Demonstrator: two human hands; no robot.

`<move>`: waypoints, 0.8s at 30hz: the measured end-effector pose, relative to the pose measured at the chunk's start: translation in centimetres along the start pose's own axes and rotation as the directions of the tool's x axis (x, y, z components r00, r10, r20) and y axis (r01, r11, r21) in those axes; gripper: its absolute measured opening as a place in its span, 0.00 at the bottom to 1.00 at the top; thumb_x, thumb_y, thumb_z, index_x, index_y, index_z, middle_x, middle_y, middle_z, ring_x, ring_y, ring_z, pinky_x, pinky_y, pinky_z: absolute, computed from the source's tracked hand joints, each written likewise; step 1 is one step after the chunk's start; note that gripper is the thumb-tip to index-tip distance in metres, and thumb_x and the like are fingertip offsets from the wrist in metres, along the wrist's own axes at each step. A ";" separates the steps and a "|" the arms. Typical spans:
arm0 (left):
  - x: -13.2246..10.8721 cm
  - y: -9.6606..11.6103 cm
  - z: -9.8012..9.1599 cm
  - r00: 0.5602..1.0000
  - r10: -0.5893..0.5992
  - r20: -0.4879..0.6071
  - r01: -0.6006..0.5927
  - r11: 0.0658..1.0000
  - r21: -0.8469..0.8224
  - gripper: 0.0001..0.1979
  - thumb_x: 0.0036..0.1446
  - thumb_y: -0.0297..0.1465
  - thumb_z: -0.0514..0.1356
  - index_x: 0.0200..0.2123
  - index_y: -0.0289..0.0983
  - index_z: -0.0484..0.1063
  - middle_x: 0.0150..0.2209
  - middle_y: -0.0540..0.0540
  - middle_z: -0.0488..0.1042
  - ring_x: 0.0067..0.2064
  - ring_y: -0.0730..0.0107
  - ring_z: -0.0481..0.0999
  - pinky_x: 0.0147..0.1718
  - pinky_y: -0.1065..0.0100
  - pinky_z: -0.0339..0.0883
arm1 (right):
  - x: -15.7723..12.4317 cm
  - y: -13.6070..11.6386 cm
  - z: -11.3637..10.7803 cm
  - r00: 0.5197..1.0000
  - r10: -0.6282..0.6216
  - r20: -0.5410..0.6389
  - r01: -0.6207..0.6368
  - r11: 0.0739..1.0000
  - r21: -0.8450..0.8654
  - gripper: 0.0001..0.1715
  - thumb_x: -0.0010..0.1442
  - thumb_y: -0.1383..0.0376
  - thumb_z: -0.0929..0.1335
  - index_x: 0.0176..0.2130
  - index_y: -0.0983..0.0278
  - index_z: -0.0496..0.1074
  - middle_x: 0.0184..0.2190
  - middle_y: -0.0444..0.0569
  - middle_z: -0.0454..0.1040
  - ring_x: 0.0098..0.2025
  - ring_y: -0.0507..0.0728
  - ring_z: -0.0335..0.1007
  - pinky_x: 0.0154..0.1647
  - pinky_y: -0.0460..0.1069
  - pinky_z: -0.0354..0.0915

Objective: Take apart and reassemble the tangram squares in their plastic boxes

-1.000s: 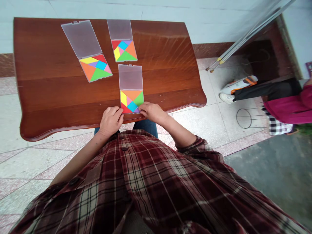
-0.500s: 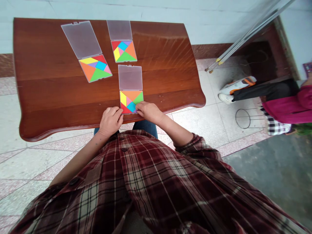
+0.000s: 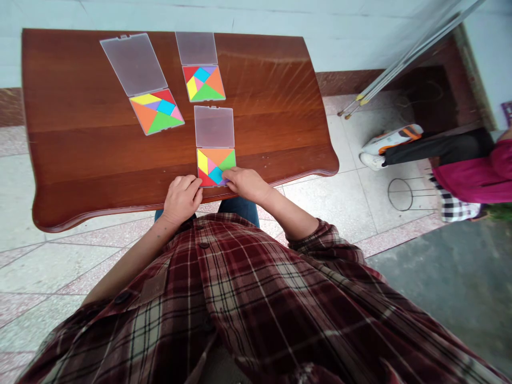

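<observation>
The nearest tangram case point(image 3: 214, 128) lies open in front of me, its clear lid folded away and its tray filled with coloured pieces. My left hand point(image 3: 181, 198) is closed at the tray's lower left corner, fingertips on the edge beside the red triangle point(image 3: 203, 180). At the lower right, the bent fingers of my right hand point(image 3: 248, 185) press together over the small purple piece point(image 3: 224, 182), hiding part of it. The blue square point(image 3: 216, 175) and green piece point(image 3: 229, 160) show beside those fingers.
Two more open tangram cases, a left one point(image 3: 134, 64) and a back one point(image 3: 196, 48), lie farther off on the brown wooden table point(image 3: 80, 160). Crutches point(image 3: 384, 77) lean at the right wall. A seated person's leg point(image 3: 416, 150) and a wire ring stand point(image 3: 400, 194) are right of the table.
My right fingers have shifted very slightly, and a little more of the purple piece shows. My left hand and the cases stay in place.
</observation>
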State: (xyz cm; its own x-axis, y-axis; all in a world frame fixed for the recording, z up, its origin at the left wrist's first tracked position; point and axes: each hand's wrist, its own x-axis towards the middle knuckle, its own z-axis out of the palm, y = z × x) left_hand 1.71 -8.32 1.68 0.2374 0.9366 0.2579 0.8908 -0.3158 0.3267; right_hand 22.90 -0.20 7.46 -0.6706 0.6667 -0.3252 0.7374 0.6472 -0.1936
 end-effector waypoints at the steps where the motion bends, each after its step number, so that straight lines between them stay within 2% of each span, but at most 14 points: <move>1: 0.0 0.0 0.0 1.000 0.004 -0.001 -0.004 1.000 0.007 0.15 0.63 0.32 0.51 0.47 0.36 0.73 0.45 0.39 0.73 0.45 0.57 0.68 0.46 0.57 0.63 | 0.0 0.0 0.0 1.000 -0.005 -0.001 0.005 1.000 0.002 0.16 0.67 0.66 0.59 0.49 0.66 0.71 0.45 0.54 0.74 0.43 0.57 0.71 0.37 0.48 0.56; 8: 0.0 0.0 0.0 1.000 0.020 -0.011 -0.020 0.999 0.041 0.16 0.64 0.32 0.50 0.47 0.34 0.73 0.45 0.39 0.74 0.44 0.58 0.68 0.46 0.57 0.64 | 0.0 0.7 0.1 1.000 -0.023 -0.002 0.023 0.996 0.083 0.15 0.66 0.68 0.60 0.48 0.65 0.72 0.46 0.54 0.74 0.45 0.57 0.70 0.40 0.48 0.58; 15: -0.1 0.0 0.1 1.000 -0.008 0.009 0.008 1.000 -0.011 0.16 0.62 0.31 0.51 0.48 0.36 0.73 0.46 0.38 0.73 0.46 0.56 0.69 0.47 0.54 0.64 | 0.3 1.3 0.3 0.993 0.027 -0.113 0.000 0.973 0.231 0.17 0.66 0.69 0.59 0.49 0.65 0.72 0.48 0.53 0.74 0.48 0.56 0.68 0.46 0.48 0.59; 24: -0.1 0.1 -0.1 1.000 0.008 -0.003 -0.008 1.000 0.022 0.16 0.64 0.32 0.50 0.48 0.34 0.73 0.46 0.39 0.74 0.45 0.57 0.69 0.47 0.57 0.64 | 1.6 -0.8 -0.3 0.998 -0.047 -0.038 0.053 0.979 0.195 0.19 0.65 0.69 0.61 0.53 0.64 0.71 0.49 0.54 0.72 0.48 0.56 0.67 0.44 0.48 0.59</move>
State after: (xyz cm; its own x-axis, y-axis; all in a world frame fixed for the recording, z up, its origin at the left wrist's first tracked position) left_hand 1.72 -8.40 1.73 0.2432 0.9336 0.2633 0.8972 -0.3196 0.3047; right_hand 21.17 0.45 7.42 -0.7071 0.6492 -0.2803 0.7021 0.5974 -0.3875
